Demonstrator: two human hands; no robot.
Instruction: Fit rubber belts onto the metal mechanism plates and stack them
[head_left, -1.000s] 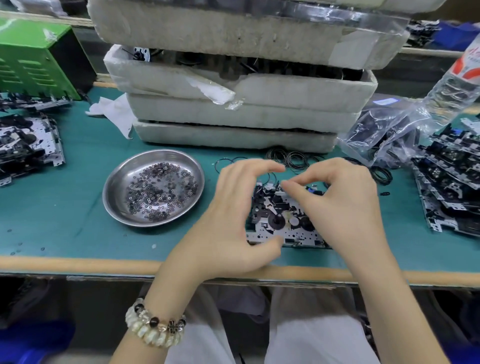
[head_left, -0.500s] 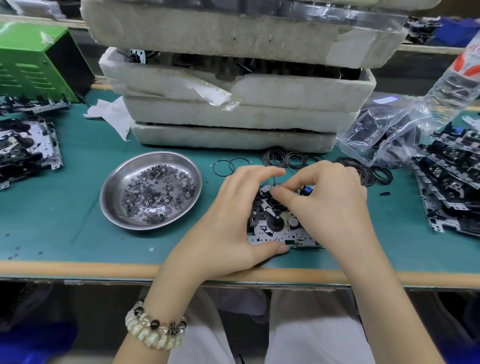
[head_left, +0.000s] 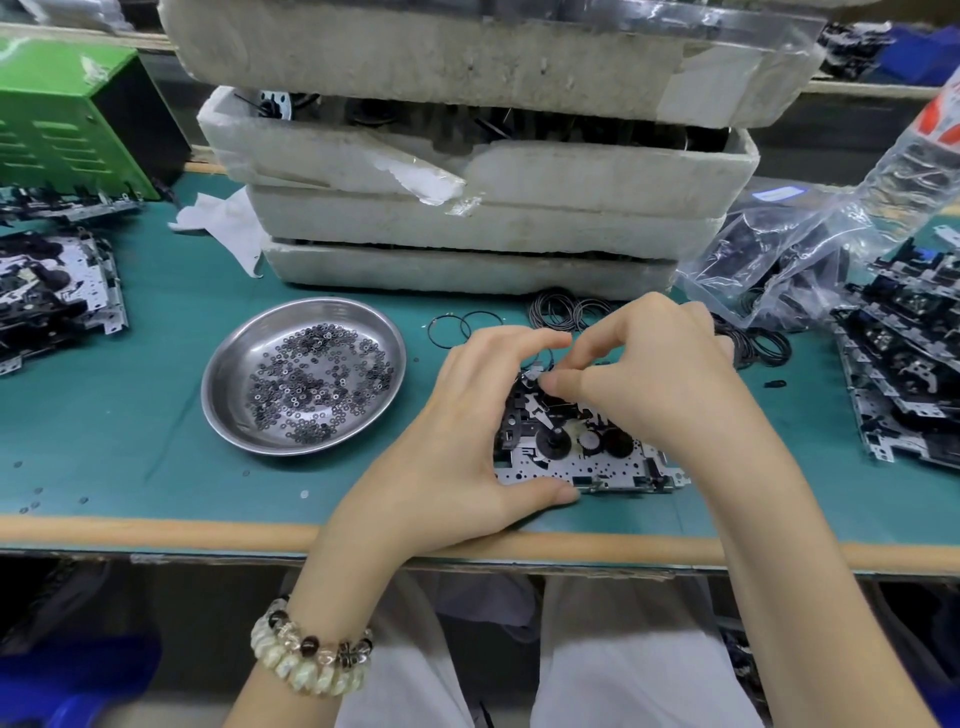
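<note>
Evidently the mechanism plate (head_left: 587, 470) is a thin, stiff stamped-metal sheet, light enough to lift in one hand. Its top side carries small black gears and a spindle that look easy to knock, so it is best held by its bare edges. It lies flat on the bench (head_left: 130, 441) close to the near edge, parts side up, with its long axis running left to right, roughly parallel to that edge.

The left hand (head_left: 467, 441) grips it there: the thumb lies along the near rim and the fingers curl over the far left corner. The right hand (head_left: 660, 374) is curled over the far part of the plate, with thumb and forefinger brought close together. Whether a belt is pinched between them cannot be told, as anything that thin is lost against the parts.

The loose rubber belts (head_left: 561, 309) lie just beyond the plate, against the foam trays (head_left: 467, 270). They are thin, limp black loops, likely stretchy and grippy, and best taken between two fingertips. More plates are stacked at the far right (head_left: 904, 405) and far left (head_left: 52, 291) of the bench
</note>
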